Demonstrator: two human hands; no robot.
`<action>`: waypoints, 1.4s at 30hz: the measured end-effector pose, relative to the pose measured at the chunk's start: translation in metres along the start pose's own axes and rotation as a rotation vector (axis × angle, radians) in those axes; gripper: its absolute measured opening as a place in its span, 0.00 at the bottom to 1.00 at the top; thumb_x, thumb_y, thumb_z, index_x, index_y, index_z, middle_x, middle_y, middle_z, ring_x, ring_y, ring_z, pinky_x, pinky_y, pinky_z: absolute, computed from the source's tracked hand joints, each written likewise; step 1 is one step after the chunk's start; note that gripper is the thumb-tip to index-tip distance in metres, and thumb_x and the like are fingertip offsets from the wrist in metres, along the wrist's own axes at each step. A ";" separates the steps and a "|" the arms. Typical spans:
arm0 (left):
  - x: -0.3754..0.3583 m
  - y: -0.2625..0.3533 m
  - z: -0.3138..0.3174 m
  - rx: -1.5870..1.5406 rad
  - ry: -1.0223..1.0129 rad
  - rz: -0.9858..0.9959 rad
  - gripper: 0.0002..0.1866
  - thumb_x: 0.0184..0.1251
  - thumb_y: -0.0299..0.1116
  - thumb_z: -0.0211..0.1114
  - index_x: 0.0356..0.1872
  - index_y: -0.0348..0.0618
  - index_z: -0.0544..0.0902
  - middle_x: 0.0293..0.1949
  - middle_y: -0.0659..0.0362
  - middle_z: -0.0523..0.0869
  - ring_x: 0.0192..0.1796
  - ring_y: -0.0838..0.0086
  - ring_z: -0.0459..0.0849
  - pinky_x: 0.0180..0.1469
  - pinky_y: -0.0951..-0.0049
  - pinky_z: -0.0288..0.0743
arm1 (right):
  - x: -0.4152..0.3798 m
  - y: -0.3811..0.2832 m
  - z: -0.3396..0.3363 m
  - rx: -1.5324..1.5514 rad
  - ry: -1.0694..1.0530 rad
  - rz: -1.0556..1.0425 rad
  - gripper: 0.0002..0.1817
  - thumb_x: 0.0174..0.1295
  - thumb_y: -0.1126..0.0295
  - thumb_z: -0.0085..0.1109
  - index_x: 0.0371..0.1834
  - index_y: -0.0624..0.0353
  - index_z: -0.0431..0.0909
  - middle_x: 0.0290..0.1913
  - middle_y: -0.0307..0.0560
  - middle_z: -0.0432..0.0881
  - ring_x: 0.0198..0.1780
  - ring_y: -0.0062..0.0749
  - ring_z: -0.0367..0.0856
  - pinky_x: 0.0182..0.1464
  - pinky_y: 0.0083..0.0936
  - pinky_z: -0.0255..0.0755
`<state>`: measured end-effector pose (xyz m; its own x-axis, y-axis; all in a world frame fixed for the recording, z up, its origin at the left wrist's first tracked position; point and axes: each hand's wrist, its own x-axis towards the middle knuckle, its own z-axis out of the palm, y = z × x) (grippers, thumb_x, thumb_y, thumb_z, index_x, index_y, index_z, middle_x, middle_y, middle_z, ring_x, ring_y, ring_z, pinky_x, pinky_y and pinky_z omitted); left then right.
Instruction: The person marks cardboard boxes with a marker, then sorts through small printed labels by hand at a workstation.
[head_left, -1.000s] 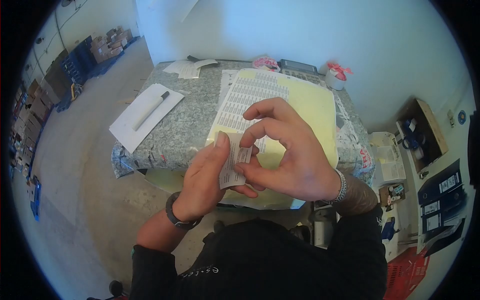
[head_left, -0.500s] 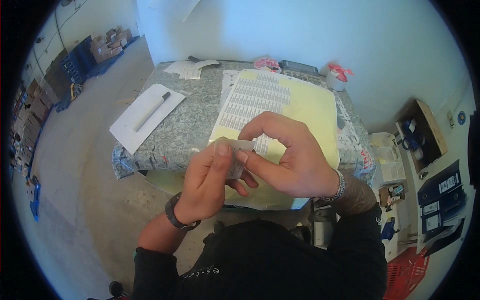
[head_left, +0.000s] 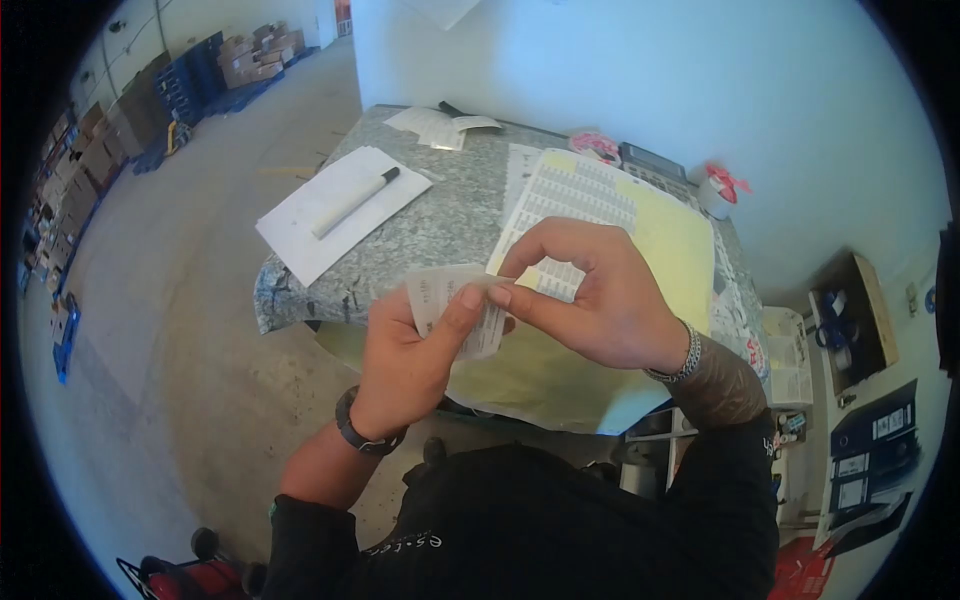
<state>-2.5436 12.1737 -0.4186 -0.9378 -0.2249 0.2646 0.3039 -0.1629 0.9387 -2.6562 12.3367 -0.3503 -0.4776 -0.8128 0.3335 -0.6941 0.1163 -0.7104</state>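
Small printed white labels [head_left: 436, 292] are fanned out between my two hands above the front of the table. My left hand [head_left: 408, 360] is closed around them, its thumb pressing on their face. With thumb and forefinger together, my right hand [head_left: 615, 300] pinches their upper right corner. Beneath and behind the right hand lies a sheet of printed labels [head_left: 590, 207] on a large yellow sheet [head_left: 672, 262]. The other fingers of the left hand are mostly hidden behind the labels.
White papers [head_left: 300, 245] with a marker [head_left: 355, 203] on them lie at the table's left. Loose label pieces [head_left: 440, 128], a calculator [head_left: 655, 165] and a white cup [head_left: 717, 195] stand along the back. Binders [head_left: 875, 430] hang at right.
The view has swung left, so the table appears farther right. The labels now show more of their printed faces, spread out to the left of my left thumb. Both hands still hold them.
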 end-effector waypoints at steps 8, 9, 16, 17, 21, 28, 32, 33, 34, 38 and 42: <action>0.000 -0.014 -0.048 0.060 0.445 0.139 0.19 0.70 0.35 0.67 0.55 0.34 0.77 0.38 0.59 0.86 0.36 0.78 0.84 0.38 0.75 0.81 | 0.065 0.020 0.006 -0.002 -0.025 -0.044 0.15 0.64 0.61 0.62 0.35 0.66 0.84 0.30 0.49 0.86 0.33 0.29 0.83 0.40 0.28 0.76; -0.001 -0.018 -0.058 0.102 0.542 0.247 0.20 0.70 0.34 0.67 0.56 0.33 0.75 0.37 0.59 0.84 0.34 0.78 0.83 0.36 0.74 0.83 | 0.075 0.028 0.005 0.011 -0.013 0.013 0.16 0.65 0.61 0.62 0.36 0.66 0.84 0.29 0.49 0.85 0.32 0.28 0.82 0.40 0.28 0.75; -0.010 -0.007 -0.052 0.117 0.428 0.314 0.21 0.70 0.31 0.64 0.58 0.31 0.72 0.39 0.57 0.81 0.34 0.77 0.81 0.36 0.73 0.81 | 0.112 0.084 0.024 -0.091 -0.096 0.171 0.21 0.65 0.56 0.62 0.44 0.67 0.83 0.36 0.49 0.85 0.40 0.33 0.81 0.48 0.30 0.75; -0.008 -0.009 -0.046 0.180 0.352 0.297 0.19 0.68 0.29 0.66 0.56 0.33 0.74 0.38 0.58 0.82 0.34 0.79 0.81 0.35 0.76 0.79 | 0.106 0.091 0.022 -0.089 -0.084 0.183 0.21 0.65 0.56 0.62 0.44 0.67 0.83 0.36 0.49 0.85 0.40 0.33 0.81 0.48 0.30 0.75; 0.003 -0.012 -0.028 0.548 0.005 0.242 0.16 0.62 0.26 0.70 0.51 0.36 0.80 0.37 0.59 0.84 0.34 0.83 0.81 0.35 0.81 0.76 | 0.056 0.092 -0.004 -0.332 0.079 -0.069 0.22 0.61 0.56 0.66 0.49 0.63 0.81 0.45 0.54 0.82 0.48 0.43 0.81 0.53 0.35 0.75; 0.032 -0.024 0.009 0.943 -0.194 0.427 0.24 0.51 0.33 0.77 0.51 0.43 0.82 0.47 0.53 0.87 0.42 0.61 0.86 0.44 0.67 0.80 | -0.086 0.070 -0.017 -0.646 0.133 -0.078 0.22 0.55 0.57 0.71 0.48 0.57 0.80 0.50 0.49 0.82 0.54 0.47 0.80 0.59 0.41 0.70; 0.034 -0.030 0.031 1.206 -0.302 0.461 0.26 0.47 0.37 0.78 0.51 0.49 0.83 0.52 0.58 0.87 0.42 0.62 0.86 0.44 0.67 0.80 | -0.107 0.076 -0.006 -0.689 0.167 -0.060 0.16 0.57 0.60 0.69 0.45 0.54 0.80 0.49 0.41 0.82 0.55 0.38 0.79 0.60 0.42 0.67; 0.034 -0.031 0.033 1.206 -0.314 0.463 0.26 0.47 0.37 0.78 0.51 0.49 0.83 0.52 0.58 0.87 0.42 0.62 0.86 0.44 0.67 0.80 | -0.108 0.076 -0.004 -0.730 0.185 -0.071 0.13 0.58 0.61 0.67 0.43 0.53 0.80 0.48 0.39 0.82 0.55 0.35 0.79 0.60 0.41 0.66; 0.033 -0.032 0.034 1.266 -0.327 0.464 0.25 0.48 0.38 0.78 0.51 0.50 0.84 0.52 0.60 0.87 0.42 0.62 0.86 0.43 0.67 0.79 | -0.109 0.076 -0.003 -0.729 0.190 -0.065 0.13 0.58 0.61 0.67 0.43 0.53 0.80 0.48 0.39 0.82 0.55 0.35 0.79 0.60 0.41 0.66; 0.030 -0.034 0.036 1.303 -0.310 0.477 0.24 0.49 0.38 0.77 0.51 0.52 0.84 0.51 0.63 0.87 0.42 0.63 0.86 0.42 0.68 0.78 | -0.110 0.079 -0.002 -0.738 0.212 -0.104 0.10 0.58 0.66 0.68 0.41 0.52 0.81 0.46 0.39 0.84 0.52 0.34 0.82 0.61 0.44 0.66; 0.028 -0.033 0.037 1.316 -0.285 0.458 0.24 0.49 0.38 0.77 0.51 0.52 0.84 0.51 0.64 0.87 0.42 0.63 0.86 0.42 0.68 0.79 | -0.106 0.078 -0.003 -0.727 0.217 -0.152 0.08 0.59 0.68 0.66 0.40 0.54 0.81 0.43 0.42 0.85 0.49 0.37 0.83 0.59 0.41 0.69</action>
<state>-2.5860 12.2089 -0.4342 -0.8501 0.2105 0.4826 0.3575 0.9037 0.2355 -2.6609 12.4332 -0.4392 -0.3919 -0.7287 0.5617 -0.9038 0.4191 -0.0869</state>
